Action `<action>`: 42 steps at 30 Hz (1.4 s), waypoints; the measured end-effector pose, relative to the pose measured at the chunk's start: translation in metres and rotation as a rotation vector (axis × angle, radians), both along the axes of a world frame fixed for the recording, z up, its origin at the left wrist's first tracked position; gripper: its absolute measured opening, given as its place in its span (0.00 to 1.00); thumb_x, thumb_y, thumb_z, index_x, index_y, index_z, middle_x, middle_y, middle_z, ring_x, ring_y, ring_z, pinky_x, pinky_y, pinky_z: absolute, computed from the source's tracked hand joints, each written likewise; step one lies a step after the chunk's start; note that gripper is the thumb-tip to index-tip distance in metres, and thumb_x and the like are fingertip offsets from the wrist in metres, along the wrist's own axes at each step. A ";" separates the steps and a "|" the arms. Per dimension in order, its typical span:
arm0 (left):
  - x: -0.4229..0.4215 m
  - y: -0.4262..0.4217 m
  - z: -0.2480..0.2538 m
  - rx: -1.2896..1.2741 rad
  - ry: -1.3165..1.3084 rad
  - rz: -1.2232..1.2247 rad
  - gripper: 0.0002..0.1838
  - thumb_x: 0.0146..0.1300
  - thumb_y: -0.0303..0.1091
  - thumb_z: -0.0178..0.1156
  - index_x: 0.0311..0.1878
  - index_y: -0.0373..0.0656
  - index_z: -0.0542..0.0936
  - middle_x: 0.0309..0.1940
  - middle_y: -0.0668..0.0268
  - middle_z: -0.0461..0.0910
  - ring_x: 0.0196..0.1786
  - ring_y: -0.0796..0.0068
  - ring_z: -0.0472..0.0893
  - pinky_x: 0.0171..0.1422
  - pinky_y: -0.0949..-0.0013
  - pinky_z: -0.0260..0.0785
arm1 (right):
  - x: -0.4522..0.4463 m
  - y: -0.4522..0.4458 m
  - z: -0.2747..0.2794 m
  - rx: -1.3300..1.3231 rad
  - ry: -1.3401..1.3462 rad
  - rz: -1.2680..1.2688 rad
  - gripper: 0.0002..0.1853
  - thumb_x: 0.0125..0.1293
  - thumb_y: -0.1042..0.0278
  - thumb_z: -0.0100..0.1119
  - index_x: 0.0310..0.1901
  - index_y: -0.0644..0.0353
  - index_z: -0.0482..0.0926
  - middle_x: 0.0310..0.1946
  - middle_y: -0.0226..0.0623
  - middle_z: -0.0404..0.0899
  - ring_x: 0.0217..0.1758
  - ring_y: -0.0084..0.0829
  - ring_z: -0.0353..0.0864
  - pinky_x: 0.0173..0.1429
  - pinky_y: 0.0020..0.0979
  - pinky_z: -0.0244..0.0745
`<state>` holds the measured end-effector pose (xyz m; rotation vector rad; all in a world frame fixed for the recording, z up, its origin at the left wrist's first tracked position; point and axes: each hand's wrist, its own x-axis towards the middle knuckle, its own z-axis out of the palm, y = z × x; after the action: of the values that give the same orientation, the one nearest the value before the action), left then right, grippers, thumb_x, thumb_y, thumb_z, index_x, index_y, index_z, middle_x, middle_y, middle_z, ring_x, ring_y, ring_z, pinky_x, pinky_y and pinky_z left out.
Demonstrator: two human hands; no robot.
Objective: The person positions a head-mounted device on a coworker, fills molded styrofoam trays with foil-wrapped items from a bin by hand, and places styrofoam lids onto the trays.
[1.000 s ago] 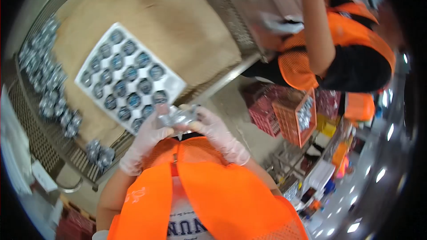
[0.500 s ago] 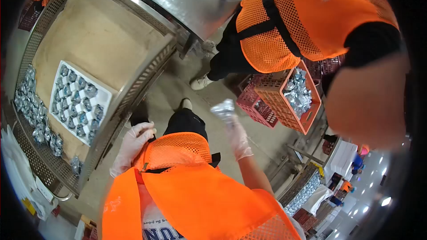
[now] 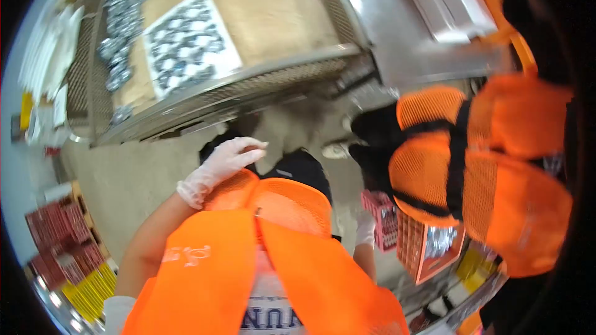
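My left hand (image 3: 225, 164), in a thin translucent glove, hovers over my black trousers, its fingers curled together and nothing visible in them. My right hand (image 3: 366, 231), gloved too, is low beside a pink crate (image 3: 386, 214). Blur and the hand's angle hide its fingers, and no item shows in it. Right of that crate stands an orange crate (image 3: 411, 249) with silver foil-wrapped pieces (image 3: 439, 241) inside. On the board-lined metal table, a white tray (image 3: 231, 65) holds rows of similar silver pieces. More foil pieces (image 3: 127, 9) lie heaped along the table's left side.
A co-worker in an orange vest (image 3: 518, 180) stands close on the right, by the orange crate. The table's perforated metal rim (image 3: 273, 74) runs ahead of me. A steel surface (image 3: 410, 43) adjoins it at right. Red crates (image 3: 59, 226) and yellow crates (image 3: 92, 291) stand lower left.
The view has turned, bringing the table ahead of me. My right hand has moved down next to the pink crate; the silver foil-wrapped piece it held no longer shows. My left hand remains near my waist.
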<state>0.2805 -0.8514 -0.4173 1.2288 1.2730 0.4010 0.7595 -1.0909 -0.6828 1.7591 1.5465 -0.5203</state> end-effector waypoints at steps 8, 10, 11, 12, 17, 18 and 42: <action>-0.164 0.034 0.055 0.117 -0.292 0.598 0.17 0.68 0.38 0.59 0.56 0.41 0.79 0.41 0.73 0.83 0.39 0.85 0.79 0.44 0.80 0.70 | -0.143 0.149 0.070 0.202 1.072 -0.867 0.18 0.70 0.67 0.52 0.58 0.63 0.75 0.49 0.35 0.81 0.43 0.24 0.79 0.46 0.23 0.73; -0.228 0.048 0.047 0.206 -0.154 0.794 0.18 0.67 0.40 0.61 0.55 0.39 0.80 0.42 0.71 0.83 0.39 0.84 0.79 0.45 0.78 0.71 | -0.194 0.200 0.126 0.174 1.275 -0.995 0.18 0.70 0.68 0.52 0.59 0.63 0.75 0.49 0.35 0.81 0.43 0.23 0.78 0.46 0.21 0.72; -0.266 0.059 0.025 0.272 -0.031 0.859 0.18 0.65 0.39 0.62 0.55 0.40 0.79 0.44 0.68 0.83 0.40 0.79 0.80 0.46 0.74 0.72 | -0.221 0.225 0.162 0.147 1.282 -0.991 0.18 0.71 0.67 0.52 0.60 0.61 0.74 0.49 0.35 0.81 0.42 0.22 0.79 0.46 0.23 0.74; -0.303 0.069 0.001 0.336 0.091 0.919 0.19 0.64 0.37 0.63 0.55 0.40 0.79 0.45 0.65 0.83 0.41 0.74 0.82 0.47 0.71 0.73 | -0.247 0.250 0.198 0.121 1.288 -0.986 0.18 0.72 0.66 0.52 0.61 0.60 0.73 0.50 0.34 0.81 0.42 0.20 0.80 0.46 0.24 0.75; -0.420 0.114 -0.044 0.603 1.192 0.410 0.23 0.58 0.28 0.58 0.59 0.43 0.74 0.49 0.57 0.78 0.47 0.59 0.81 0.49 0.59 0.73 | -0.345 0.316 0.257 0.239 1.176 -0.484 0.18 0.69 0.69 0.54 0.57 0.65 0.76 0.49 0.37 0.81 0.50 0.26 0.79 0.58 0.27 0.72; -0.435 0.127 -0.055 0.591 1.241 0.299 0.27 0.56 0.26 0.56 0.62 0.45 0.72 0.50 0.56 0.76 0.49 0.57 0.80 0.48 0.56 0.72 | -0.369 0.325 0.279 0.228 1.132 -0.372 0.18 0.69 0.68 0.54 0.58 0.63 0.76 0.50 0.38 0.82 0.53 0.26 0.79 0.59 0.28 0.72; -0.185 0.177 0.005 0.513 0.493 0.212 0.35 0.54 0.46 0.68 0.63 0.40 0.70 0.45 0.51 0.75 0.47 0.52 0.77 0.50 0.58 0.71 | -0.422 0.485 0.260 0.015 1.397 -0.482 0.22 0.61 0.69 0.63 0.57 0.59 0.73 0.41 0.42 0.81 0.41 0.31 0.82 0.48 0.30 0.78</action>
<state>0.0956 -0.6749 -0.4125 1.6983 1.8014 0.6303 0.3375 -0.6058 -0.4229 1.7969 1.8502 -2.3208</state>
